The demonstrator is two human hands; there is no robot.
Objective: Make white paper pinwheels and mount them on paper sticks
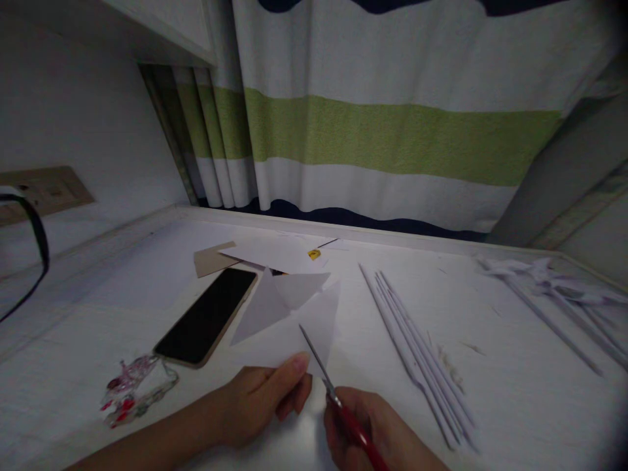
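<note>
My left hand (pixel 267 396) pinches the near edge of a white paper sheet (pixel 275 347), thumb on top and fingers curled beneath. The sheet is partly cut and creased, with triangular flaps standing apart at its far side. In my right hand (pixel 363 425) is a pair of scissors (pixel 350 418) with red handles. Its metal blades point forward and left over the right part of the paper, beside my left thumb. How far the blades are apart is hard to make out.
A black-screened phone (pixel 209 317) lies left of the paper, near a beaded charm strap (pixel 130 392). Rolled white paper sticks (pixel 417 356) lie on the right, with paper pinwheels (pixel 549 281) beyond. Card (pixel 214 258) and a small yellow item (pixel 314 254) lie behind. A curtain (pixel 383 131) hangs at the back.
</note>
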